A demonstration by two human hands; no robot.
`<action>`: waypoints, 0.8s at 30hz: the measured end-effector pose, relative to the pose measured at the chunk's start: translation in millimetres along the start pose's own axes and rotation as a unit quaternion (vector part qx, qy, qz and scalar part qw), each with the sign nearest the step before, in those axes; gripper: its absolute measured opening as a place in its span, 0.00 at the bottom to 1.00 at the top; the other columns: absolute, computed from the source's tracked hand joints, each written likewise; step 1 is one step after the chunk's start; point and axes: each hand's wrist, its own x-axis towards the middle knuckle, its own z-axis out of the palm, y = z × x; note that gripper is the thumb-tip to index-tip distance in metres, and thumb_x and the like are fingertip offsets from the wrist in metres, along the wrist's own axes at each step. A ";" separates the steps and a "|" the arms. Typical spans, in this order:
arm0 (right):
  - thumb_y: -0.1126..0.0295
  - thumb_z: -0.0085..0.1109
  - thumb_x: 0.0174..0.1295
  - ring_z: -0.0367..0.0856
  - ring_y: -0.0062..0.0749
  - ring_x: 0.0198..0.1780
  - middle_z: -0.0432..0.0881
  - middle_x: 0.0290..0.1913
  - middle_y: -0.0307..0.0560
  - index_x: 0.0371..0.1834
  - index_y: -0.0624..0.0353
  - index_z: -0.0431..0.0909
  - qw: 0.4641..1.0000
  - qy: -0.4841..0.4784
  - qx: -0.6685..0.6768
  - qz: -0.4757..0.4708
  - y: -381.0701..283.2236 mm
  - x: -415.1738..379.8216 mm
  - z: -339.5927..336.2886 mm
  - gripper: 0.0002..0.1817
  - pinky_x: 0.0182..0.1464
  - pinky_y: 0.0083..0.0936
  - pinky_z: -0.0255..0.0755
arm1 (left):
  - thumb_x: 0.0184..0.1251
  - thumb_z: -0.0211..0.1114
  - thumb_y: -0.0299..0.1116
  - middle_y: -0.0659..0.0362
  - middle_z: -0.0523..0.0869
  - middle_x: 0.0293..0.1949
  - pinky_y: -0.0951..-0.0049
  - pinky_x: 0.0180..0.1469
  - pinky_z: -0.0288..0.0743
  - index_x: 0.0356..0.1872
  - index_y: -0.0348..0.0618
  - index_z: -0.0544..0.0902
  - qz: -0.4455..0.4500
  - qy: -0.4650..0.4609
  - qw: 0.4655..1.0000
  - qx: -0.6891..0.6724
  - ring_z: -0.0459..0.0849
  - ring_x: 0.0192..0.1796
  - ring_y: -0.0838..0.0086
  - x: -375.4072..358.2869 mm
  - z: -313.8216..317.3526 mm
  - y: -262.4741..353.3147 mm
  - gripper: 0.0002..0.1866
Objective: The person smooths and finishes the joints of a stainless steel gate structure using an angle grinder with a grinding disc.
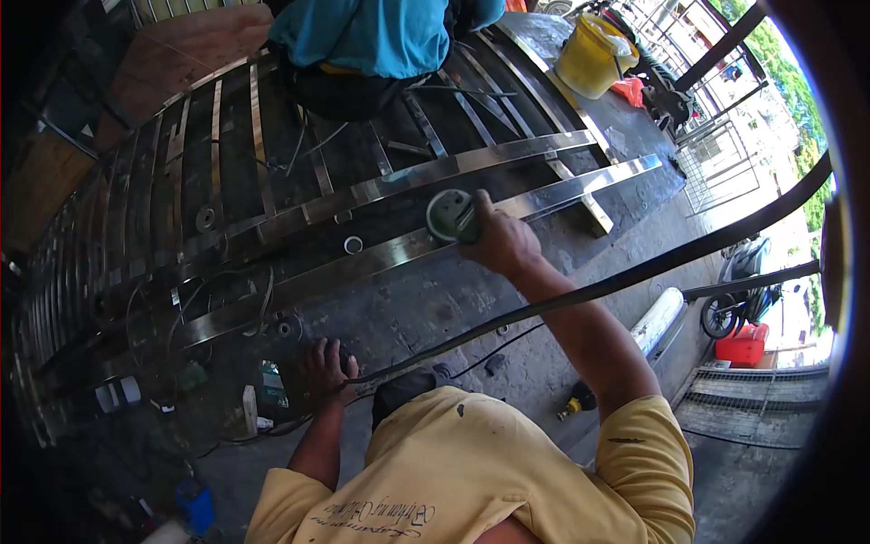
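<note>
Stainless steel gate frame [272, 195] lies flat across the concrete floor [426, 313], filling its left and far side. Left hand [326, 363] is planted on the floor near the frame's near edge, grip apart, fingers spread, holding nothing. Further right, the right hand [500, 243] has its grip clamped on a green angle grinder [450, 216], sitting at the long rail [562, 186]; can't tell if the disc is touching. Looks like a grinding pass along that rail. Next move needs a steady hold and the black cable [634, 272] kept clear. Yellow bucket [587, 62] far right.
</note>
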 end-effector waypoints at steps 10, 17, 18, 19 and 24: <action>0.51 0.77 0.54 0.90 0.56 0.55 0.89 0.53 0.61 0.75 0.59 0.59 0.988 0.087 -0.033 0.120 117.1 36.5 -13.9 0.50 0.55 0.49 0.83 | 0.61 0.70 0.50 0.50 0.78 0.65 0.35 0.72 0.62 0.61 0.50 0.81 0.005 0.029 0.999 0.019 0.73 0.71 0.48 4.4 -1.5 3.3 0.28; 0.55 0.77 0.53 0.91 0.56 0.49 0.90 0.45 0.60 0.80 0.55 0.58 0.997 -0.064 0.011 -0.035 -71.3 -23.1 6.8 0.52 0.46 0.48 0.86 | 0.62 0.70 0.50 0.52 0.78 0.66 0.36 0.74 0.61 0.63 0.54 0.81 -0.001 0.021 0.999 0.028 0.73 0.71 0.50 -1.6 5.5 1.2 0.28; 0.56 0.77 0.52 0.92 0.56 0.49 0.90 0.44 0.60 0.79 0.54 0.61 0.995 -0.067 0.025 -0.069 -90.9 -33.0 9.3 0.51 0.45 0.48 0.86 | 0.62 0.70 0.49 0.52 0.78 0.66 0.37 0.74 0.61 0.63 0.54 0.80 0.004 0.025 0.999 0.028 0.73 0.71 0.50 -1.5 6.0 0.2 0.28; 0.57 0.77 0.52 0.92 0.56 0.48 0.90 0.43 0.60 0.78 0.53 0.63 0.991 -0.061 0.035 -0.110 -104.9 -39.0 16.9 0.49 0.45 0.48 0.86 | 0.62 0.70 0.49 0.53 0.78 0.66 0.37 0.74 0.61 0.63 0.54 0.80 0.008 0.029 0.999 0.026 0.73 0.71 0.50 -1.9 7.2 -0.6 0.28; 0.62 0.61 0.66 0.92 0.55 0.46 0.90 0.41 0.57 0.67 0.58 0.69 0.990 0.009 0.048 -0.133 -92.1 -34.4 31.5 0.28 0.41 0.48 0.85 | 0.62 0.71 0.49 0.53 0.79 0.65 0.38 0.75 0.62 0.63 0.55 0.80 0.017 0.036 0.999 0.021 0.73 0.72 0.51 -7.8 17.5 -9.0 0.28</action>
